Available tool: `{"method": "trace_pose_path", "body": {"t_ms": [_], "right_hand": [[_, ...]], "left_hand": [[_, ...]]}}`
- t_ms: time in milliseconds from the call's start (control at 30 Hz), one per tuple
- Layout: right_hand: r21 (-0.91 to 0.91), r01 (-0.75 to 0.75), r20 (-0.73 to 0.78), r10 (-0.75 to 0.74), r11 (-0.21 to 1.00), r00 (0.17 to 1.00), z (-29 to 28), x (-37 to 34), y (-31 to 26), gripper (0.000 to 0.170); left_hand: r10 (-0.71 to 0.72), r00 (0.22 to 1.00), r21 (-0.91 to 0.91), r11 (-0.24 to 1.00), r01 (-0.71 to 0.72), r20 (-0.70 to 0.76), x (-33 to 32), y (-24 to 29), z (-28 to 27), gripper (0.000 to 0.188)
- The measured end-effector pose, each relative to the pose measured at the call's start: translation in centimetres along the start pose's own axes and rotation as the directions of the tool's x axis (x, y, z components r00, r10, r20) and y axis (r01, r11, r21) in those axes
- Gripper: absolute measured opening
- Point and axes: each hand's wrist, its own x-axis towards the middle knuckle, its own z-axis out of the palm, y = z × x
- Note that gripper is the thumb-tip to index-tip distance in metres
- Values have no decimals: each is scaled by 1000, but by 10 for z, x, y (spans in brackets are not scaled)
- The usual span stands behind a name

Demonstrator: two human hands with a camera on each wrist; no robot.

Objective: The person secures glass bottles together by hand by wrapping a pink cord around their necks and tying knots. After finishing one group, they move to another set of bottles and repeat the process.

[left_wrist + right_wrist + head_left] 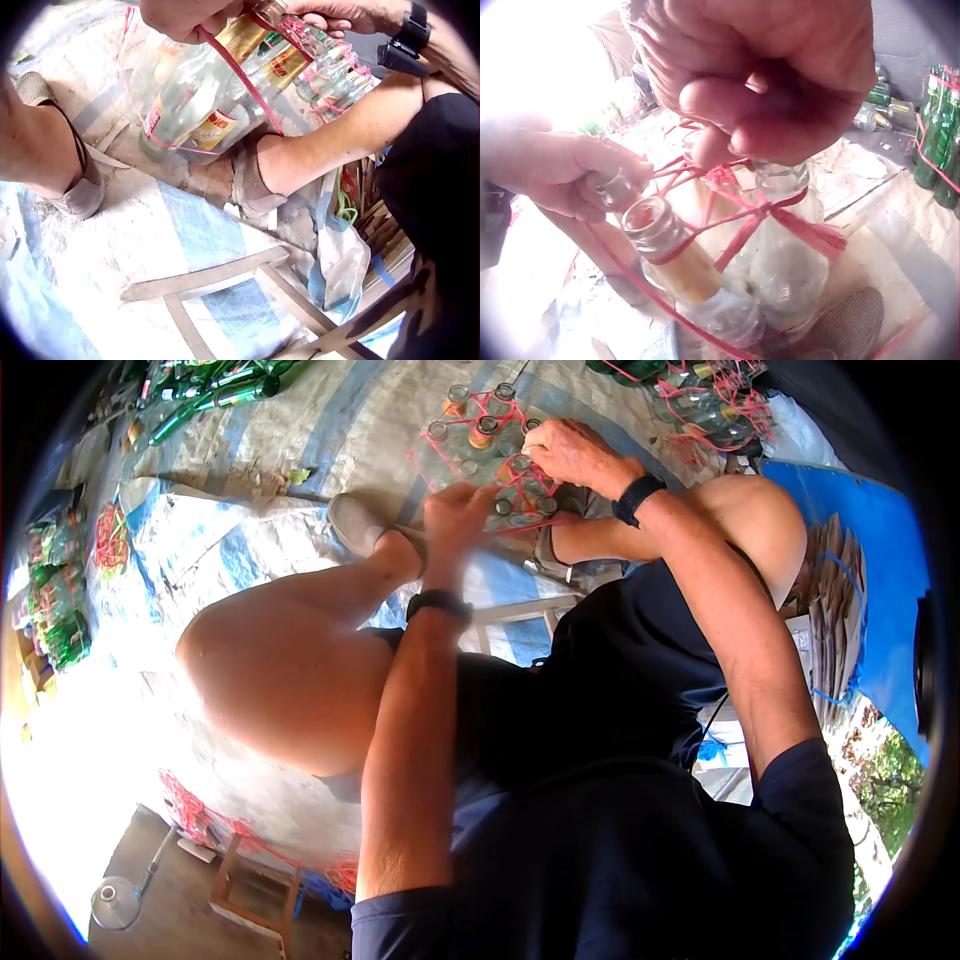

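Observation:
Clear glass bottles (pixel 480 435) with gold labels stand bunched between the feet, red plastic string (pixel 742 217) looped and knotted around their necks. The left hand (pixel 458 515) is at the near left side of the bunch, fingers curled round a length of the string (pixel 240 82) that runs down past the bottles. Over the bottle tops, the right hand (pixel 582 455) has its fingers curled in and pinches string close above a knot. In the right wrist view the left hand (pixel 562 169) is beside an open bottle neck (pixel 649 221). Part of the pinched string is hidden by the right fingers.
More tied clear bottles (pixel 710 405) stand at the back right. Green bottles (pixel 215 400) lie at the back left. A wooden stool frame (pixel 217 285) is close in front of the body on a blue-and-white tarp (pixel 202 225). Stacked cardboard (pixel 832 600) is at the right.

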Motion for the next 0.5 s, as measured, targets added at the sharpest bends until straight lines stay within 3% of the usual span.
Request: {"method": "trace_pose_path", "body": {"t_ms": [133, 200, 233, 267, 300, 333, 367, 400, 433, 467, 500], "right_hand": [[-19, -28, -113, 25, 999, 993, -3, -17, -9, 20], [-58, -173, -176, 161, 983, 971, -12, -27, -19, 19], [-56, -177, -178, 165, 983, 970, -27, -33, -31, 19], [22, -319, 77, 316, 948, 945, -48, -39, -47, 19], [60, -467, 336, 423, 882, 841, -58, -44, -55, 20], [42, -449, 432, 389, 892, 814, -47, -49, -51, 19], [-155, -85, 269, 125, 984, 955, -1, -60, -22, 16], [-227, -113, 425, 203, 967, 882, -18, -70, -62, 18], [-163, -173, 463, 230, 971, 856, -12, -79, -77, 28], [-117, -34, 445, 83, 993, 892, -8, -93, -91, 51], [-31, 5, 361, 7, 1000, 932, 37, -104, -71, 66]], "left_hand": [[36, 999, 38, 999, -38, 38, 0, 3, -8, 26], [46, 997, 52, 997, -49, 55, 2, 2, -10, 27], [45, 997, 54, 997, -48, 58, 4, 0, -12, 27], [58, 997, 151, 986, -64, 45, 7, -2, -13, 29], [72, 997, 247, 966, -78, 35, 8, -3, -15, 30], [71, 997, 250, 965, -78, 39, 7, -1, -16, 30], [132, 990, 343, 928, -144, 59, 5, 3, -18, 32], [191, 977, 431, 877, -211, 90, 6, 6, -18, 36], [194, 976, 434, 874, -218, 100, 7, 7, -18, 36], [148, 987, 471, 868, -158, 58, 9, 5, -19, 37], [103, 995, 504, 858, -95, 12, 10, 5, -18, 38]]}}
